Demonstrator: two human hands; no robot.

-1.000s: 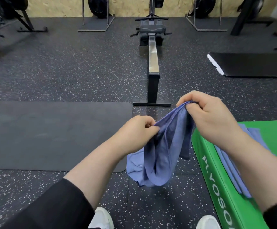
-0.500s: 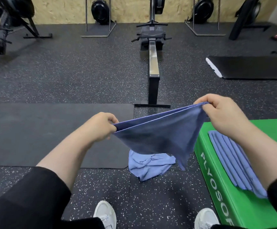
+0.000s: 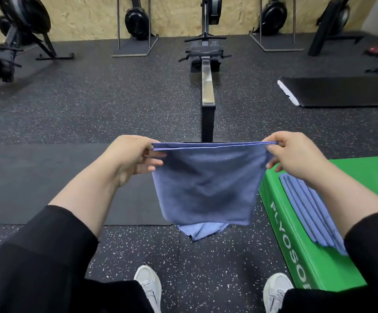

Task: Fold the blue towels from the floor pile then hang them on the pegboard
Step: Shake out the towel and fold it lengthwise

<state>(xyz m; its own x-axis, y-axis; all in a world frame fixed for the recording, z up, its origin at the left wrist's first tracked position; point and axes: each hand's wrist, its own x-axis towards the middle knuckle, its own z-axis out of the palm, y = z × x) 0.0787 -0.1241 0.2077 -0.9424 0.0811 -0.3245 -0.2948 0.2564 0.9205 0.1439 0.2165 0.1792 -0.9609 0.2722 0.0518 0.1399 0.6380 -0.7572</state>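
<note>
On the far left we see a black mat [image 3: 48,181] lying flat on the speckled floor [image 3: 206,263], its near edge running just in front of our left shoe [image 3: 148,288]. Open floor stretches beyond it toward the wall, split down the middle by the rower [image 3: 207,91], whose foot bar sits just behind the towel's top edge.

Our left hand [image 3: 129,158] pinches the towel [image 3: 206,186] at its left top corner, thumb and fingers pressed on the cloth. The towel is held in the air between both hands, doubled, its top edge pulled taut and level, the two layers showing as a thin double line. It hangs as a near square, dark blue, softly creased. Below it, partly hidden, a crumpled paler towel [image 3: 200,230] lies on the floor.

Our right hand [image 3: 296,157] pinches the right top corner in the same way. Beneath that arm stands a green box [image 3: 296,256] with folded towels [image 3: 307,211] stacked on top, near its left edge. Its side reads "PLYOSO" in white; the rest is cut off.
</note>
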